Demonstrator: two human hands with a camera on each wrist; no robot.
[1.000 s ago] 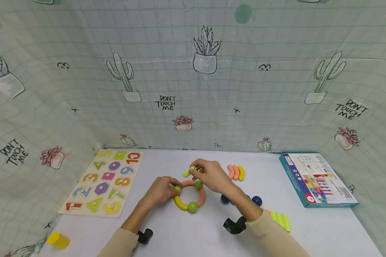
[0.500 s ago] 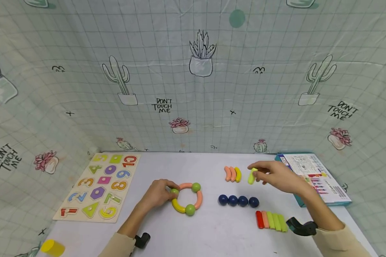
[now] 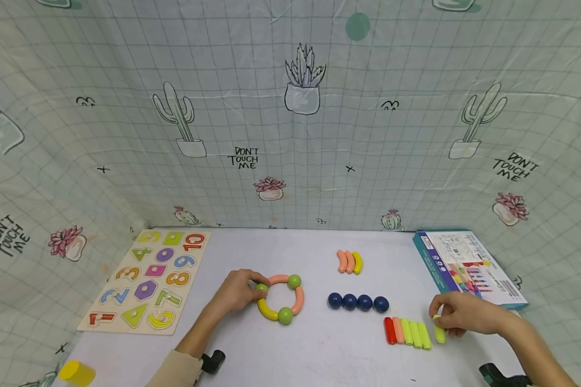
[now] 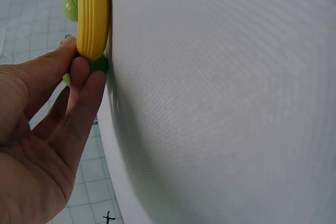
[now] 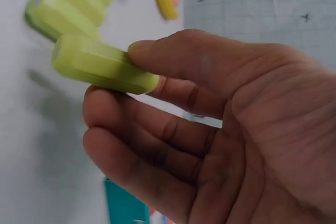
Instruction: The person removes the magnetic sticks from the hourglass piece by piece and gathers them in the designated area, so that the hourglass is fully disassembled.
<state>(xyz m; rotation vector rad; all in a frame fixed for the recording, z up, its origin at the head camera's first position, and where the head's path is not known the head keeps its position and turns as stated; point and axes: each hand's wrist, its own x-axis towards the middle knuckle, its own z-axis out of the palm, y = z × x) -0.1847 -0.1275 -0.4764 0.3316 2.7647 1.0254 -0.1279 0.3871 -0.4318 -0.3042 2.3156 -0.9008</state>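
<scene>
My left hand [image 3: 237,290] pinches a green ball [image 3: 261,288] on the left side of a ring made of green balls and curved salmon and yellow pieces. In the left wrist view, the ring's ridged yellow curved piece [image 4: 93,14] rises from the fingertips. A lime-green stick [image 5: 102,66] is held between thumb and fingers of my right hand [image 3: 469,314]. It sits just right of a row of short sticks: a red stick [image 3: 389,330], a salmon stick [image 3: 398,330] and several lime-green sticks [image 3: 416,335].
Several dark blue balls [image 3: 349,302] line up right of the ring. Behind them lie two salmon curved pieces and a yellow curved piece [image 3: 357,263]. A number puzzle board [image 3: 186,250] is at left, a yellow cylinder [image 3: 77,373] at front left, a flat box [image 3: 469,263] at back right.
My right hand has carried the lime-green stick from above the ring rightward, past the curved pieces, and down beside the stick row. My left hand stays on the ring.
</scene>
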